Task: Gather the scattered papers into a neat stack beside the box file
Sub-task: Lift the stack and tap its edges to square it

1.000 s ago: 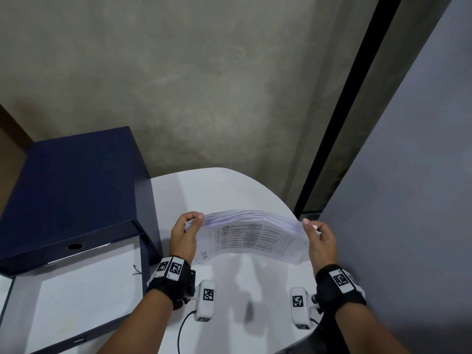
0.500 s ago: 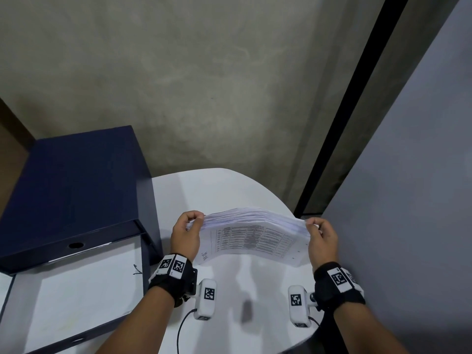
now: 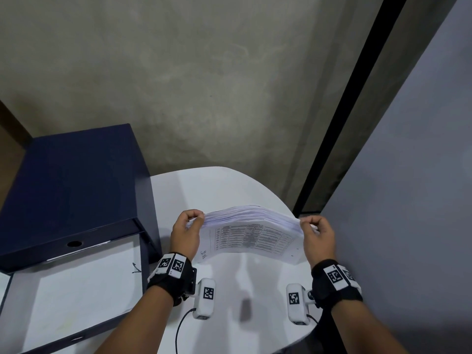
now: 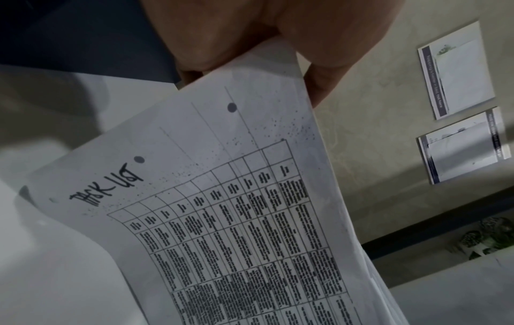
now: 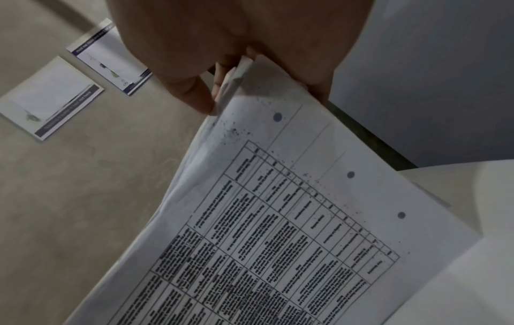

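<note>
Standing open at the left of the white table (image 3: 204, 190), the dark blue box file (image 3: 71, 185) has its lid raised toward the wall, and a white sheet (image 3: 81, 282) lies flat in its tray. Just right of the file, a stack of papers (image 3: 251, 231) is held above the tabletop, bowed upward in the middle, with a printed table facing the person. The left hand (image 3: 185, 232) pinches the stack's left edge, fingers curled over the top. The right hand (image 3: 318, 237) pinches the right edge the same way. The nearest sheet bears handwritten letters (image 4: 107, 187) by its punched holes. Two printed notices (image 4: 461, 105) hang on the wall.
</note>
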Tool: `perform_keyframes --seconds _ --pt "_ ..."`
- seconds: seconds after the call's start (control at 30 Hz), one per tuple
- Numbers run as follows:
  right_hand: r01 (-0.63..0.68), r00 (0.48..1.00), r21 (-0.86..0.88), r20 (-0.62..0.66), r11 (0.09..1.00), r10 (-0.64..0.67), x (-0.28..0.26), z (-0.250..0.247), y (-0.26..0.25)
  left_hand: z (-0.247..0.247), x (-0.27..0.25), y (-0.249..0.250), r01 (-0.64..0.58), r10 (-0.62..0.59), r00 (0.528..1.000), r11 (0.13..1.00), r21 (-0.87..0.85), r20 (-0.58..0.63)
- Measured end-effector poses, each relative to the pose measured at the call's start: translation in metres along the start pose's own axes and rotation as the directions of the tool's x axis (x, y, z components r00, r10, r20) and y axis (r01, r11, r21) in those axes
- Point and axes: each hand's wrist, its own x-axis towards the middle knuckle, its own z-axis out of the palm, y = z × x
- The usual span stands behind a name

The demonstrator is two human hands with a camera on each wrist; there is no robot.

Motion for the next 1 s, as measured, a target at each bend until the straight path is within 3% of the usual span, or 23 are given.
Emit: perform_keyframes --seconds 0.37,0.5,0.6,0.7,0.77,0.8,0.83,0.9,1.0 --pt "-0.033 0.999 -0.038 -0.03 0.999 0.032 0.002 -0.006 0.0 -0.003 -0.001 0.005 0.018 -0.018 1.0 1.0 0.011 -0.017" --pt "-0.023 0.999 -0.021 -0.024 1.0 0.022 0.004 -0.005 0.002 -0.01 -0.007 0.007 0.037 -0.015 0.982 0.992 -0.116 0.19" --pt "-0.038 0.999 -0.044 0.017 0.998 0.039 0.004 -0.004 0.003 -0.016 -0.009 0.005 0.014 -0.027 0.964 0.999 0.049 0.266" --pt "-0.051 0.994 -0.044 0.09 0.998 0.055 0.004 -0.004 0.002 -0.016 -0.01 0.006 -0.044 0.006 0.983 0.977 0.207 0.183" --pt "0.039 0.989 -0.208 0.146 0.977 -0.009 0.002 -0.005 -0.006 -0.014 -0.011 0.01 -0.069 0.037 0.992 0.961 0.267 0.121" --pt "0.151 0.982 -0.361 0.161 0.92 -0.097 0.0 -0.005 -0.013 -0.012 -0.012 0.013 -0.102 0.073 0.991 0.952 0.289 0.11" --pt "0.295 0.954 -0.514 0.196 0.805 -0.225 -0.003 -0.004 -0.021 -0.011 -0.013 0.018 -0.16 0.131 0.985 0.937 0.309 0.115" --pt "0.54 0.84 -0.626 0.354 0.563 -0.412 -0.011 0.003 -0.041 -0.007 -0.015 0.034 -0.355 0.316 0.934 0.867 0.349 0.166" --pt "0.709 0.704 -0.539 0.574 0.455 -0.418 -0.022 0.023 -0.067 0.005 -0.021 0.061 -0.653 0.575 0.757 0.68 0.333 0.31"
